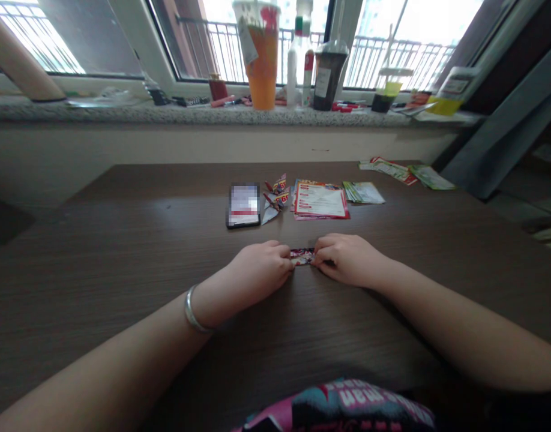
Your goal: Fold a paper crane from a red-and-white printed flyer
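Observation:
A small folded piece of printed paper point(302, 257) lies on the dark wooden table point(122, 252) between my two hands. My left hand point(257, 273), with a silver bangle on its wrist, pinches the paper's left end with curled fingers. My right hand point(347, 259) pinches the right end the same way. Most of the paper is hidden under my fingertips. Behind it lie two folded paper cranes point(275, 197) made of the same printed paper.
A phone point(243, 205) lies flat left of the cranes. Printed leaflets point(320, 201) and more sheets point(363, 192) sit to the right, others point(392, 170) at the far right edge. Drink cups point(261, 54) and bottles point(329, 72) line the windowsill.

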The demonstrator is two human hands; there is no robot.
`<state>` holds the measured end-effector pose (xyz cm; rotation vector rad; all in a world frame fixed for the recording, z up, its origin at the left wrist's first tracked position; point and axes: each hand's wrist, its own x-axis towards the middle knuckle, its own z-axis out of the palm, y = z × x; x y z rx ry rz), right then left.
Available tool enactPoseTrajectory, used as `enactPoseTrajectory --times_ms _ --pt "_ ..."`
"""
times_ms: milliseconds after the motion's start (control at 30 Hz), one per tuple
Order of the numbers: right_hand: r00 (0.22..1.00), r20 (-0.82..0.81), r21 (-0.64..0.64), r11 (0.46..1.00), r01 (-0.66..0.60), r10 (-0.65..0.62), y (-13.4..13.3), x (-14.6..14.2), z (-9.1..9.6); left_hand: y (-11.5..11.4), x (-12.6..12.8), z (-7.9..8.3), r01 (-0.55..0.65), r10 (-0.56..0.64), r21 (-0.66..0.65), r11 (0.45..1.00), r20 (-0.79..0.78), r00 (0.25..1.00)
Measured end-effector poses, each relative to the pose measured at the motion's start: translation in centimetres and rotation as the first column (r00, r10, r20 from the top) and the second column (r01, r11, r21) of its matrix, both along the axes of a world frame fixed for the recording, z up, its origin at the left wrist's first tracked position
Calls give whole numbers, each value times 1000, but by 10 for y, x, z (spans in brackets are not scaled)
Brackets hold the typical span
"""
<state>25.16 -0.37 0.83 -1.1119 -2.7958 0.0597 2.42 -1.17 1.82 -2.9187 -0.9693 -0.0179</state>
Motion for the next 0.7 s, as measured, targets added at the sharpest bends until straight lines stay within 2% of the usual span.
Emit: enactPoseTrajectory --times_ms 133,367,567,700 --pt "999 -38 -30 1000 0 -1 3 0 -1 -1 -1 -1 13 -13 32 999 13 1000" --pt "984 -146 -170 978 -123 98 17 10 -4 0 -3 -5 -1 -1 48 999 43 999" --pt "995 -96 -118 992 -46 34 10 7 -2 3 -3 -4 17 -18 22 1000 43 999" --pt "997 -77 -102 994 -25 17 5 4 1 1 -2 -5 6 -9 60 998 59 998"
